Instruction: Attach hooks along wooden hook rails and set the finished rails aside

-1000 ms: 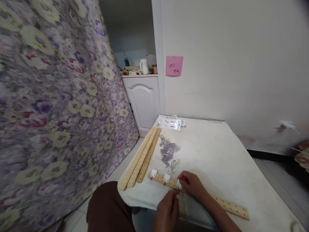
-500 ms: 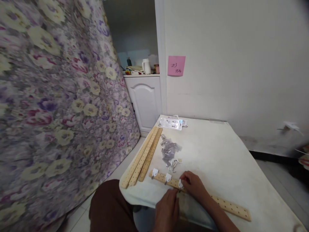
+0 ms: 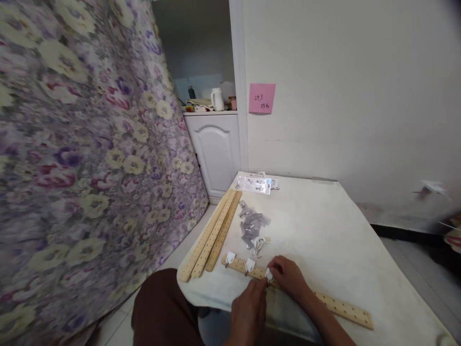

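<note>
A wooden strip with rows of holes [image 3: 344, 307] lies slantwise near the table's front edge. Two white hooks with metal ends, one at the strip's far left [image 3: 230, 258] and another white hook [image 3: 249, 265] beside it, sit on the strip. My right hand [image 3: 290, 276] pinches a third white hook [image 3: 269, 274] from the right, thumb and forefinger closed at its side. From the near side, my left hand [image 3: 248, 307] reaches the strip's edge, its closed fingertips at the lower metal end of that same hook. The fingers partly cover the hook and the strip's middle.
Behind the strip lie loose metal hooks [image 3: 258, 247] and a heap of small clear bags [image 3: 252, 226]. Several more perforated strips [image 3: 212, 235] lie along the left edge. Clear plastic packaging [image 3: 252, 184] rests at the back. A floral curtain [image 3: 90, 158] hangs at left.
My left fingertips have moved slightly up and right, to the third hook's metal end. My right hand keeps its pinch in the same place.
</note>
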Available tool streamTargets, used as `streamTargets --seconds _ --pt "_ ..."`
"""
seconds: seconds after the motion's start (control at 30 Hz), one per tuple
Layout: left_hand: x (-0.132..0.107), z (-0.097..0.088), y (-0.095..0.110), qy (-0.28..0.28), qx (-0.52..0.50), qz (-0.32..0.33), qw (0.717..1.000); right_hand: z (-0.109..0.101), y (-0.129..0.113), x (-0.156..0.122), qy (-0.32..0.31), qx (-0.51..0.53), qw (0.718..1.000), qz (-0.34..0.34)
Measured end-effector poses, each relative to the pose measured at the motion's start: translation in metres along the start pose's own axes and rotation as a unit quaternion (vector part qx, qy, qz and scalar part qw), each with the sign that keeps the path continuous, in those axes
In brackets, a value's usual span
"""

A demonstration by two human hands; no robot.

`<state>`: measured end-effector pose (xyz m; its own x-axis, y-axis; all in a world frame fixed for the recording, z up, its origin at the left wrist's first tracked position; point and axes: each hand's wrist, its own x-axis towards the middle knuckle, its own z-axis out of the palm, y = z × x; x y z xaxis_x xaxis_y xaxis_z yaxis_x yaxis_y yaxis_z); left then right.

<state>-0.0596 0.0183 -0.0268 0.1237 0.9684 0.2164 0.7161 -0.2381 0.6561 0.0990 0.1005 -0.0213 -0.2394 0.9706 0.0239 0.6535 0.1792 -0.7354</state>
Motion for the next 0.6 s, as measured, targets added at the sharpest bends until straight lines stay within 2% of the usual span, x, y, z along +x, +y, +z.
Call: streamTargets --seconds 0.6 --pt "0.0010 -0.0012 0.0022 -0.019 0.025 0.008 0.999 0.0013 0.0007 -0.0017 0.001 -0.014 1.000 -0.001"
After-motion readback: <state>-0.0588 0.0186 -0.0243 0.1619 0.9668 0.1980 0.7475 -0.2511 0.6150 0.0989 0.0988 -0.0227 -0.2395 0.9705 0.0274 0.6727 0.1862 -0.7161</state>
